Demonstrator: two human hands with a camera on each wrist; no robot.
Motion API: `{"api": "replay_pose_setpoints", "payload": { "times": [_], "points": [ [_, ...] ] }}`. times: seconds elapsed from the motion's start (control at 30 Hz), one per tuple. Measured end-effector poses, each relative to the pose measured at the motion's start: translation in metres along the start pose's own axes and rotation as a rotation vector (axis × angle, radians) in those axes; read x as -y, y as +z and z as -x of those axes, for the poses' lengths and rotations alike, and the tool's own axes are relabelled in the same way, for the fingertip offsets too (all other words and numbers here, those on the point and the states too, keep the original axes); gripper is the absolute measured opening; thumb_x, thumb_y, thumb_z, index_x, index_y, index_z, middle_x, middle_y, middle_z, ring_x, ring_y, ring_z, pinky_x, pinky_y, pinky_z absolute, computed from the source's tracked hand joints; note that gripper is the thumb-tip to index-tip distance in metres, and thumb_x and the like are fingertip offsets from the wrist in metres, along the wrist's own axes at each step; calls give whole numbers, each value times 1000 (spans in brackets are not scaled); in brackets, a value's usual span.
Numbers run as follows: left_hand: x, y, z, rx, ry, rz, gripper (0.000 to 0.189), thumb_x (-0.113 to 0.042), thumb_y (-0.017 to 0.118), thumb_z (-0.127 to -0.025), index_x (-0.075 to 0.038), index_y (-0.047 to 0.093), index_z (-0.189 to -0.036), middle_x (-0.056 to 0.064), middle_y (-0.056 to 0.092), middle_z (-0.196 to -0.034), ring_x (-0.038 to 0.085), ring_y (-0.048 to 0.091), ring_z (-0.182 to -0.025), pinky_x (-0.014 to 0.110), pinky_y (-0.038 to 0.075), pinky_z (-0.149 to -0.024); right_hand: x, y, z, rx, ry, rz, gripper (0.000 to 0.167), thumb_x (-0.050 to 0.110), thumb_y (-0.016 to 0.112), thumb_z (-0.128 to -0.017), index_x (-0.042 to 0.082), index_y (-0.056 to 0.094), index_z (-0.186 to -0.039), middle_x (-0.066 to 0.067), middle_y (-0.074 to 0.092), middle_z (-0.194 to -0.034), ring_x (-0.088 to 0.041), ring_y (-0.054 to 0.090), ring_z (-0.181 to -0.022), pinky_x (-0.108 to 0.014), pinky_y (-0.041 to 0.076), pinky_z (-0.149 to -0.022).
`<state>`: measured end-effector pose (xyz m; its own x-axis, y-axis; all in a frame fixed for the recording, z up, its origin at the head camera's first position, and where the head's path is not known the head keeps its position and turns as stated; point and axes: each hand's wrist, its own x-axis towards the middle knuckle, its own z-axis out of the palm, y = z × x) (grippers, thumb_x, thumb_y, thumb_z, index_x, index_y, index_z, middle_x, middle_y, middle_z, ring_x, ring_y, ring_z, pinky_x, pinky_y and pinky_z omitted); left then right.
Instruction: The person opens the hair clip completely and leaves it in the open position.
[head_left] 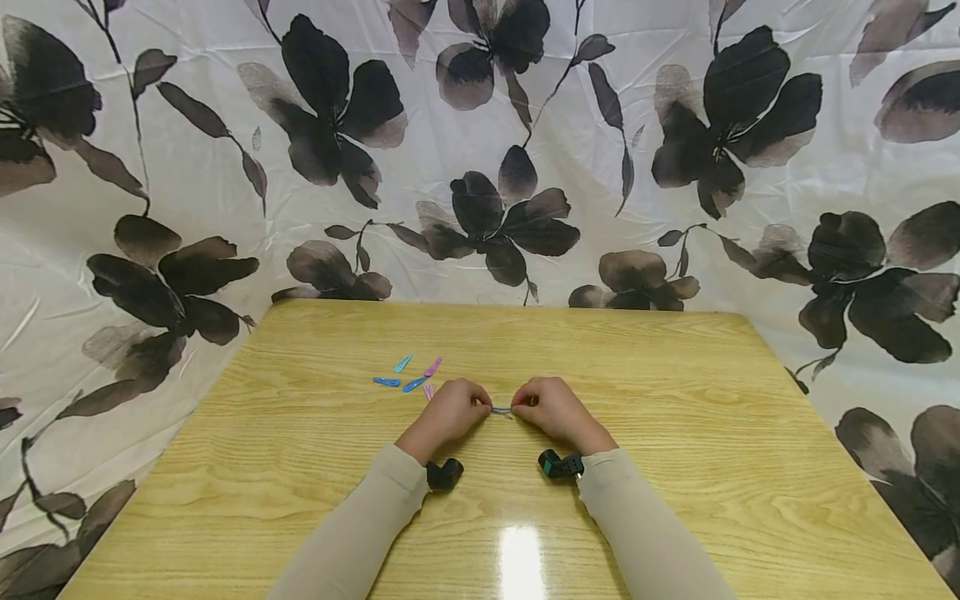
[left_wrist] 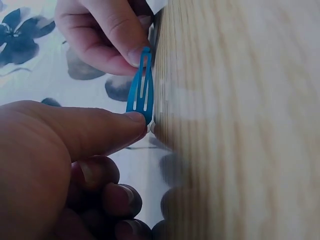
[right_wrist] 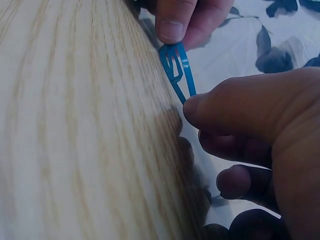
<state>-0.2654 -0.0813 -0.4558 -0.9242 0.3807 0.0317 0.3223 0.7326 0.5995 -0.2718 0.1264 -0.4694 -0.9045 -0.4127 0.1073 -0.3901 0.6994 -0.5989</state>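
A blue snap hair clip (left_wrist: 141, 92) is stretched between both hands, close over the wooden table (head_left: 675, 400). My left hand (head_left: 455, 406) pinches its wide end between thumb and forefinger. At the narrow end, the thumb and forefinger of my right hand (head_left: 557, 408) grip the tip. In the right wrist view the clip (right_wrist: 176, 70) shows its slotted middle, with the inner tongue standing apart from one side bar. The other fingers of both hands are curled in beneath.
Several more hair clips lie left of the hands: a light teal one (head_left: 403, 363), a purple one (head_left: 432, 367), blue ones (head_left: 386, 382) and a pink one (head_left: 428, 392) by the left hand. A floral cloth (head_left: 480, 125) hangs behind the table.
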Motion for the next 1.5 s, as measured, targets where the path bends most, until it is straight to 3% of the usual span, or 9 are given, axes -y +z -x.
{"api": "replay_pose_setpoints", "payload": {
  "times": [0.9,1.5],
  "points": [
    [0,0,1,7,-16,4,9,-14,66,-91,-11,75,-92,-2,57,-66,11,46,-57,25,39,-54,5,-3,2,7,-17,2,5,20,70,-89,20,76,-88,7,69,-85,-6,58,-76,-28,49,-72],
    [2,-9,2,18,-11,40,17,-19,62,-94,-11,73,-103,-1,58,-75,13,49,-64,25,41,-58,5,-4,1,-27,44,-84,8,25,70,-89,20,76,-94,7,69,-91,-8,59,-78,-30,50,-74]
  ]
}}
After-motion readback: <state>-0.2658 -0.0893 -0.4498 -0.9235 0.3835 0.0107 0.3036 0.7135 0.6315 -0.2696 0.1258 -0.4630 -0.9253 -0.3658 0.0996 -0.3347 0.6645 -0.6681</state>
